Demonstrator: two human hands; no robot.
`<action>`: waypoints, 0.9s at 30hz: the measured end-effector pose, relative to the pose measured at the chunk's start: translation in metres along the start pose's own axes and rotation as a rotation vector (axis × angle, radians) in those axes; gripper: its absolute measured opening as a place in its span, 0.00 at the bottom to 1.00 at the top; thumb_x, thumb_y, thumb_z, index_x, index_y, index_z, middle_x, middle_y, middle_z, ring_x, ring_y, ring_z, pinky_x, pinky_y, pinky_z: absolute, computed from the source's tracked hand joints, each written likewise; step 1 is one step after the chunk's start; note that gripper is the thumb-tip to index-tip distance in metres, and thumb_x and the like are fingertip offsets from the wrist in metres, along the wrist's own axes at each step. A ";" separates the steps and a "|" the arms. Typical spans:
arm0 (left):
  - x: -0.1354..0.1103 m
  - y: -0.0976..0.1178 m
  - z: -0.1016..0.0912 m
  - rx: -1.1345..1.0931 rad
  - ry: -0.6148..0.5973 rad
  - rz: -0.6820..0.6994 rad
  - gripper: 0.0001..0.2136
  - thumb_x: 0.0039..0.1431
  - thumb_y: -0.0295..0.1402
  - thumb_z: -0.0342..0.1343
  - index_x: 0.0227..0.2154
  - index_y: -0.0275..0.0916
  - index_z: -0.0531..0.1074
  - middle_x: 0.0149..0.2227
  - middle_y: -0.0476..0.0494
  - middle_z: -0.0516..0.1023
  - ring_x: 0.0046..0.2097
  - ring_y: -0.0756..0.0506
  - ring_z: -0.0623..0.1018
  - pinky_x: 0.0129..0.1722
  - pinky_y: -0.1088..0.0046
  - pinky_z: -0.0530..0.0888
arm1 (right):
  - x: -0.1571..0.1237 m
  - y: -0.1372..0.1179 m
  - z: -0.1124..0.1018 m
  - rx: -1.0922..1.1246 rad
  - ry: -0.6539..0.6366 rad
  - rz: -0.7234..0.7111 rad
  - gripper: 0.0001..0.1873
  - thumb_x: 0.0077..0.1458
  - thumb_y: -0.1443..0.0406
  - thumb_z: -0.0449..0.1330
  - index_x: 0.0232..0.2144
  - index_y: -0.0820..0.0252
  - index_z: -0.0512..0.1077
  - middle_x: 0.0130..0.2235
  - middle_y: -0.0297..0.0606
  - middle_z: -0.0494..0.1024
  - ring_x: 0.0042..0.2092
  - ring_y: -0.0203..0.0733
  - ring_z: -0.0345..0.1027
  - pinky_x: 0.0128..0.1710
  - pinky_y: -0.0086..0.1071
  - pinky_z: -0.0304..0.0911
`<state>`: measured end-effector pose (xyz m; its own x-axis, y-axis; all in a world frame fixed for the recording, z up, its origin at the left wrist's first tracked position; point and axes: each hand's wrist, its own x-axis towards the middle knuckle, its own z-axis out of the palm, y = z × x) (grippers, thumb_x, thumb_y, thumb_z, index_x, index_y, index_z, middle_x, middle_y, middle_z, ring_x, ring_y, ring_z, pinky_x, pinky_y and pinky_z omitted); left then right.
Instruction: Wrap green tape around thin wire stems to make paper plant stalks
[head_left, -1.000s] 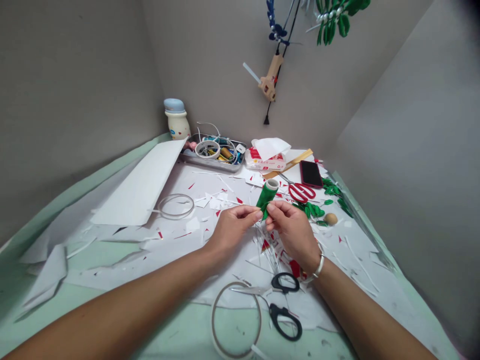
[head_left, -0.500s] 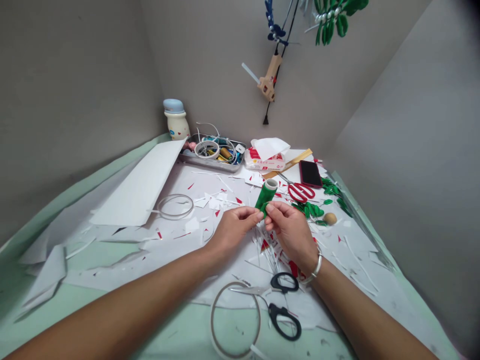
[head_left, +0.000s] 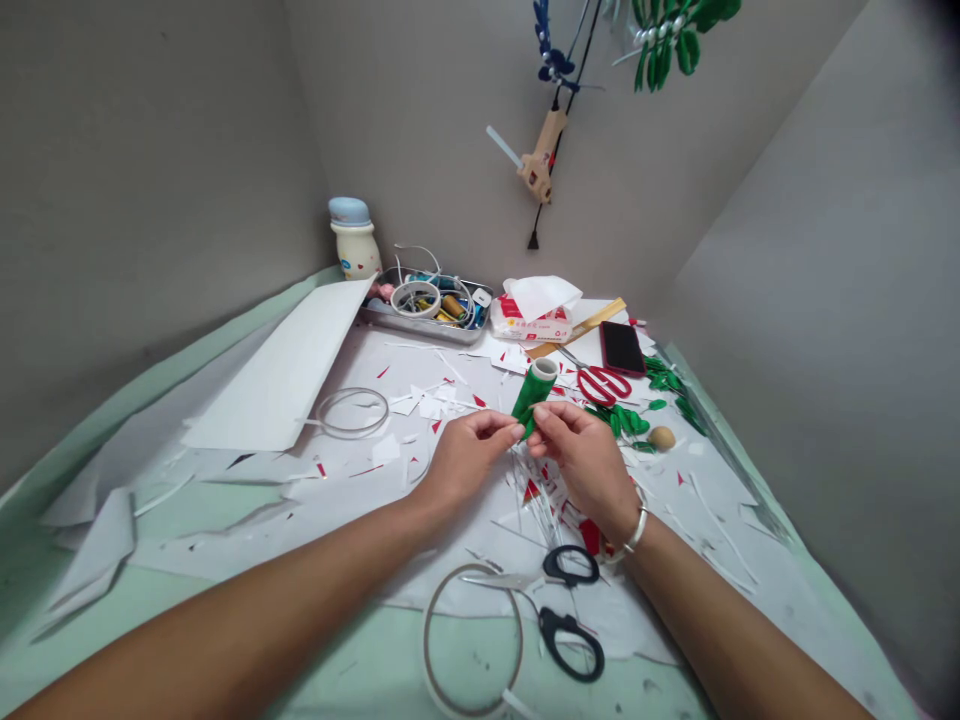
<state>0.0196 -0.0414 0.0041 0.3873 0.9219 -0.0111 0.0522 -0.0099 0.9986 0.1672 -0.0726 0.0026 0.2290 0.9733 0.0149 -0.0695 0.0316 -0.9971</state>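
A green roll of tape (head_left: 535, 391) with a pale core is held tilted above the paper-strewn table (head_left: 187, 600). My left hand (head_left: 469, 455) pinches its lower end with thumb and forefinger. My right hand (head_left: 585, 460), with a silver bracelet on the wrist, pinches the same end from the right. The fingertips of both hands meet at the roll. Thin white strips hang below the fingers.
Black scissors (head_left: 566, 610) and a clear tape ring (head_left: 472, 640) lie near my forearms. Red scissors (head_left: 602, 383), a phone (head_left: 621, 347), green leaf pieces (head_left: 626, 420), a tissue pack (head_left: 532, 320) and a metal tray (head_left: 427, 300) of oddments sit further back. A glue gun (head_left: 540, 165) hangs on the wall.
Nothing but slight shifts of the fingers on the green roll; the hands stay in the same place.
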 end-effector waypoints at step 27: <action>-0.001 0.004 0.001 0.096 -0.071 0.038 0.09 0.54 0.36 0.54 0.29 0.36 0.75 0.30 0.47 0.76 0.35 0.47 0.72 0.38 0.72 0.66 | -0.007 -0.012 0.001 -0.170 -0.020 -0.040 0.15 0.53 0.54 0.60 0.27 0.61 0.71 0.23 0.33 0.75 0.22 0.34 0.67 0.26 0.28 0.64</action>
<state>0.0199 -0.0430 0.0082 0.4551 0.8902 0.0198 0.1227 -0.0847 0.9888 0.1657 -0.0792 0.0149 0.2085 0.9765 0.0550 0.1054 0.0335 -0.9939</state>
